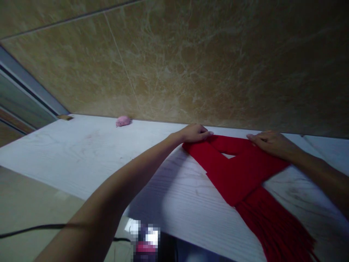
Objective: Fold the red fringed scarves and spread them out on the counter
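As you are reaching across a white wood-grain tabletop [89,149], a red scarf [237,174] is lying on it between your hands, flat and smooth, crossing over itself around a small gap, its fringe [278,222] trailing toward the lower right. Your left hand [195,133] is pinching its upper-left edge; your right hand [268,142] is curling over the upper-right fold, its grip impossible to tell. The frame is cutting off some fringe, and pixelation [145,236] is obscuring something below. Marbled tan wall tiles [191,54] are rising behind; a pink toy [123,121] is sitting near them.
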Tool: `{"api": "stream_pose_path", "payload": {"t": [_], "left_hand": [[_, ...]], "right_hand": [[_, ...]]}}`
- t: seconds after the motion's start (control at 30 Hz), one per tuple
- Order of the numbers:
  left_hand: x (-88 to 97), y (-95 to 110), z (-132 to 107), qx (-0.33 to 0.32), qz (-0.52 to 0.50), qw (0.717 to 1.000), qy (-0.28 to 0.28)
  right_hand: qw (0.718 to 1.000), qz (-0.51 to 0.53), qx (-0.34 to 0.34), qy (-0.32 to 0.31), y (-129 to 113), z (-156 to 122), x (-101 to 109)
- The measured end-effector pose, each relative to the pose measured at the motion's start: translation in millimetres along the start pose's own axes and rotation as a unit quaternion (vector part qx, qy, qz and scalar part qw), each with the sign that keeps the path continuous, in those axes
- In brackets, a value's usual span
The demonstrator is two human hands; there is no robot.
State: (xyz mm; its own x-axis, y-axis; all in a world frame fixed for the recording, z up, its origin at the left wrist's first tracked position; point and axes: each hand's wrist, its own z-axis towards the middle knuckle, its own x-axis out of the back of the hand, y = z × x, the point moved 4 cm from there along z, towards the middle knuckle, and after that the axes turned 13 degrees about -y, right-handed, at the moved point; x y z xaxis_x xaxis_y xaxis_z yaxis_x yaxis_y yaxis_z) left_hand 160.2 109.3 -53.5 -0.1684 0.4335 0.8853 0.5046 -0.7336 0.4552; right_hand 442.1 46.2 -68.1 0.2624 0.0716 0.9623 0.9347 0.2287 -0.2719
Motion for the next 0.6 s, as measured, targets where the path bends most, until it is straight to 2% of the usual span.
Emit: {"api": "stream_pose_path", "payload": {"t": [0.13,0.27,0.43,0.5,0.6], "left_hand": [[-0.6,-3,-3,0.052,0.023,0.998,0.014],[4.2,-1,1,0.056,0.055,0.997,0.016],[6.3,19,-9,0.038,0.082,0.993,0.082],[-3.8,27,-14,0.024,0.100,0.993,0.060],[-23.8,30,-20,0.040,0.123,0.991,-0.018]], "right_hand": [[0.998,0.001,-0.051,-0.041,-6,-3,-1],[0.995,-0.019,-0.070,-0.064,-10,-5,0],[0.999,-0.028,-0.024,0.028,-14,-11,6],[0.999,-0.026,0.010,0.042,-16,-12,1],[1.000,-0.013,0.020,-0.005,-14,-10,-19]]}}
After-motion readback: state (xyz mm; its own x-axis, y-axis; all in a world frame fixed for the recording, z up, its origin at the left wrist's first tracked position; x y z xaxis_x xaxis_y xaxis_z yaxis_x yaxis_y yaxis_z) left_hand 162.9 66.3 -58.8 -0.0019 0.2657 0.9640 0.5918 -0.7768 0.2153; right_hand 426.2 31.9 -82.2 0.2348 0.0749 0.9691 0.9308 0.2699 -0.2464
